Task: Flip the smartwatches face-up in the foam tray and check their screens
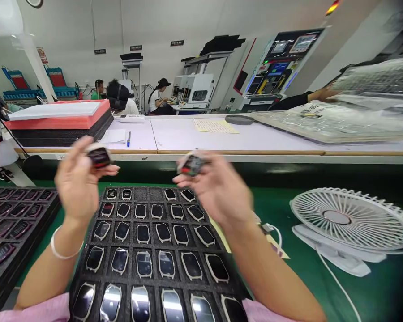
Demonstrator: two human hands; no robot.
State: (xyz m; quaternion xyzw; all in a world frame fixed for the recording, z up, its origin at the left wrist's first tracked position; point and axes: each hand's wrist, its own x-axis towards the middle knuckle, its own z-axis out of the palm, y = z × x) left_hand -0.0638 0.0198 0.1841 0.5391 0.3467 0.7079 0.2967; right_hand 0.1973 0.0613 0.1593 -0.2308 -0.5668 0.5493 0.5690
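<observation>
My left hand [79,183], with a white band on the wrist, grips a smartwatch case [99,157] with a dark screen, raised above the tray's far left corner. A second smartwatch case [192,164] is pinched in my right hand [223,190], which is blurred; a red patch shows on its face. Below both hands lies a black foam tray [147,194] with rows of strapless watch cases in its pockets. Two pockets in its far row hold no watch. Lit text shows on a watch [111,193] at that row's left end.
Another foam tray [50,228] of dark watches lies at left. A white fan [336,217] stands at right on the green bench. On the shelf beyond are stacked foam sheets [57,127], a pen [129,138] and plastic-wrapped trays [339,120]. Several people sit farther back.
</observation>
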